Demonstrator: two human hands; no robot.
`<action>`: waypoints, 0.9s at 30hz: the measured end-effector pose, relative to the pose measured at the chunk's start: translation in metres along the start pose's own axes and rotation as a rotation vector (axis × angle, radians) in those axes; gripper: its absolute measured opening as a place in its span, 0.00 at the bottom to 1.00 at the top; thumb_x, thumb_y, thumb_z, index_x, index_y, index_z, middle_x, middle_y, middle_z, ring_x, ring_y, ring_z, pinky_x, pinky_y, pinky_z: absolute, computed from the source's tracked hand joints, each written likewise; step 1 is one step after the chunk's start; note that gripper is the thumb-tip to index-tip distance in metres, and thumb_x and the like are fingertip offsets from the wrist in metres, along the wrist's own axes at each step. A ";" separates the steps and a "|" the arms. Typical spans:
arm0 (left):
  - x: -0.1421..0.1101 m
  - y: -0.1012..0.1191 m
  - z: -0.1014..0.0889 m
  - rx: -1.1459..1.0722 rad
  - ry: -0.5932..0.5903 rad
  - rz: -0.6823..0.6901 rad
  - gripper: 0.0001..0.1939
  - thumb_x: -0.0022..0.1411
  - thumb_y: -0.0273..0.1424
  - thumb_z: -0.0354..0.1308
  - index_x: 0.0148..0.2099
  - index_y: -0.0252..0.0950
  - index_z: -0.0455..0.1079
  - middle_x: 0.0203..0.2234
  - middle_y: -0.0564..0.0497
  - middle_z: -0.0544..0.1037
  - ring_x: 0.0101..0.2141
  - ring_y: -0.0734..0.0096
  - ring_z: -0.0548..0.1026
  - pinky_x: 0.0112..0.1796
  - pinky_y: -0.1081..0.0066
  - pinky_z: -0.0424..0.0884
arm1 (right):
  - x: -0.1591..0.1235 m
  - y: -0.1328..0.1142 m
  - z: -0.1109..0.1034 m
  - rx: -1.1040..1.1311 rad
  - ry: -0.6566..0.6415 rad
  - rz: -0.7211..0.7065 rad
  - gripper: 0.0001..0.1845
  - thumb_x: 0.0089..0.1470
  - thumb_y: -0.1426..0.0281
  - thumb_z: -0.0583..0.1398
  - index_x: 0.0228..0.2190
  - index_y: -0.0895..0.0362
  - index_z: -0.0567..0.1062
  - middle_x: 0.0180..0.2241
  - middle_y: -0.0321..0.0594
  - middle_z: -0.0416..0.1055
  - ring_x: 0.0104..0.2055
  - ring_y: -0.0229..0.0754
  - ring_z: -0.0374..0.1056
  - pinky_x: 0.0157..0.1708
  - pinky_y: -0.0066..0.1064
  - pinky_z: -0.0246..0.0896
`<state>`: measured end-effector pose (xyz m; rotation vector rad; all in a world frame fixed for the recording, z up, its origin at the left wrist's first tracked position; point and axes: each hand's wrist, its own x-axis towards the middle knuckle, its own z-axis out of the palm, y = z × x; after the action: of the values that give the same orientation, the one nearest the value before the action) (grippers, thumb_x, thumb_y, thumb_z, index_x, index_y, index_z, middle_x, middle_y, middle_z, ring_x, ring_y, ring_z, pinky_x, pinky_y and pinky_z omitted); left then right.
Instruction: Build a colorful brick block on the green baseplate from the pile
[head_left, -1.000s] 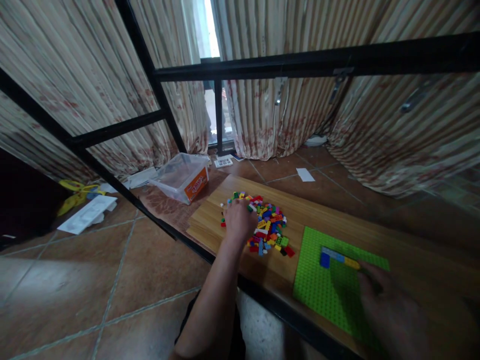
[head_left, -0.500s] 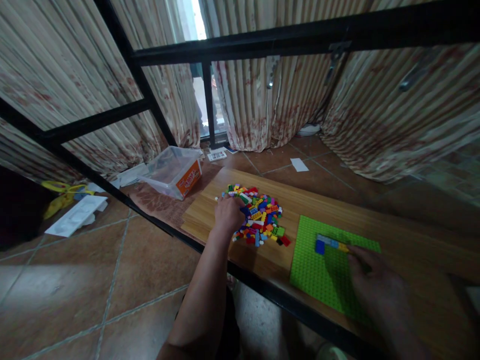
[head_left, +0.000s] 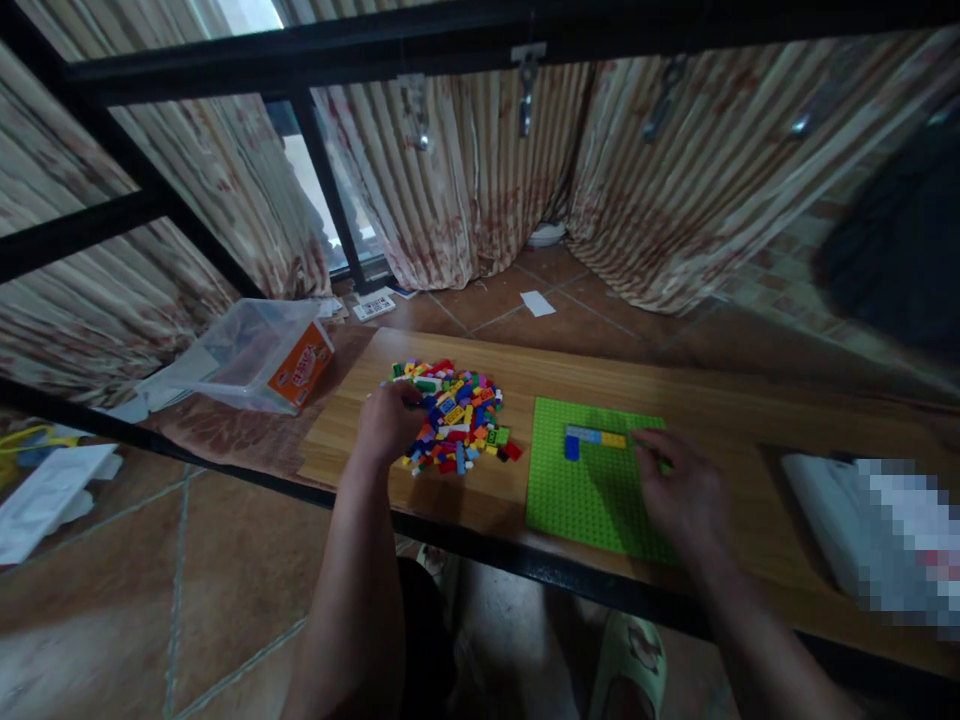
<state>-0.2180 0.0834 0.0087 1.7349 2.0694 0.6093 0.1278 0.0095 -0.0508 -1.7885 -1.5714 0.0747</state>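
- The brick pile (head_left: 456, 418) lay on the left portion of the tabletop (head_left: 337, 430).
- The baseplate (head_left: 585, 505) lay on the tabletop, right of the brick pile and apart from it.
- The brick row (head_left: 596, 437) sat on the rear half of the baseplate, running left to right; a single brick (head_left: 572, 450) sat before its left end.
- The left hand (head_left: 388, 422) was at the pile's left edge.
- The right hand (head_left: 686, 490) was over the baseplate's right side, beside the row's right end.
- The bin (head_left: 247, 350) stood beyond the tabletop's left end.
- The curtains (head_left: 420, 200) hung behind the tabletop.
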 end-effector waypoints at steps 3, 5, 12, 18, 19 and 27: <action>-0.003 0.006 -0.002 -0.237 -0.118 0.092 0.08 0.49 0.30 0.59 0.34 0.33 0.73 0.27 0.52 0.77 0.29 0.69 0.73 0.32 0.71 0.68 | 0.001 -0.002 -0.001 0.023 0.025 0.029 0.15 0.56 0.64 0.54 0.38 0.54 0.78 0.41 0.46 0.77 0.43 0.49 0.73 0.46 0.43 0.68; -0.005 0.010 0.001 -0.344 -0.178 0.151 0.08 0.49 0.32 0.60 0.33 0.33 0.71 0.25 0.54 0.75 0.27 0.72 0.72 0.31 0.73 0.67 | 0.001 -0.003 -0.002 0.047 0.038 0.027 0.15 0.56 0.64 0.54 0.37 0.54 0.78 0.40 0.45 0.77 0.42 0.48 0.73 0.45 0.42 0.69; -0.013 0.029 0.026 -0.434 -0.350 0.351 0.10 0.56 0.33 0.57 0.38 0.33 0.75 0.31 0.50 0.79 0.33 0.69 0.75 0.35 0.72 0.70 | 0.000 -0.009 0.000 0.121 0.051 -0.013 0.15 0.58 0.63 0.53 0.37 0.55 0.78 0.40 0.44 0.77 0.42 0.46 0.73 0.45 0.40 0.68; -0.013 0.036 0.038 -0.246 -0.282 0.369 0.10 0.58 0.28 0.55 0.37 0.36 0.78 0.33 0.50 0.81 0.33 0.68 0.76 0.37 0.71 0.71 | -0.002 -0.014 0.003 0.133 0.019 -0.046 0.15 0.58 0.63 0.54 0.37 0.55 0.78 0.39 0.44 0.78 0.41 0.46 0.74 0.45 0.39 0.68; -0.013 0.035 0.038 -0.201 -0.255 0.346 0.10 0.57 0.27 0.55 0.37 0.37 0.78 0.33 0.50 0.81 0.34 0.68 0.76 0.38 0.71 0.71 | -0.003 -0.015 0.003 0.135 0.011 -0.047 0.15 0.58 0.63 0.54 0.37 0.55 0.78 0.39 0.44 0.78 0.41 0.46 0.74 0.45 0.39 0.68; -0.009 0.030 0.031 -0.030 -0.119 0.182 0.12 0.55 0.25 0.57 0.40 0.39 0.79 0.39 0.49 0.82 0.41 0.64 0.78 0.45 0.69 0.71 | -0.005 -0.018 0.003 0.111 -0.033 -0.064 0.15 0.59 0.62 0.53 0.37 0.54 0.78 0.40 0.43 0.77 0.42 0.46 0.74 0.45 0.39 0.68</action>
<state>-0.1746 0.0817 -0.0009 1.9078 1.8276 0.5706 0.1095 0.0060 -0.0451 -1.6577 -1.6147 0.1588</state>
